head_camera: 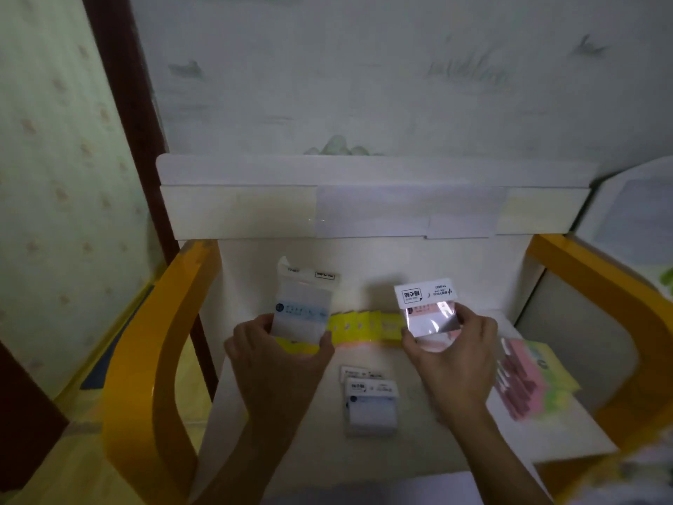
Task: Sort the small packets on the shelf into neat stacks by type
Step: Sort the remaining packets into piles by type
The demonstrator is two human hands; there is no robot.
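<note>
My left hand (280, 353) grips a bundle of clear packets; the front one has a pale blue band (302, 311), and a yellow packet (296, 347) shows beneath it. My right hand (449, 346) holds up a glossy pink packet (429, 315) with a white header card. Between the hands a row of yellow packets (366, 326) lies on the white shelf (291, 424). A small stack of white packets (370, 402) sits nearer me, in the middle. At the right edge lie fanned pink packets (520, 380) on green and yellow ones (557, 380).
Curved yellow arms (145, 359) flank the shelf on both sides, the right one (619, 308) close to the fanned packets. A white cardboard panel (364, 209) stands at the back against the wall. A dark wooden post (124, 103) rises at the left.
</note>
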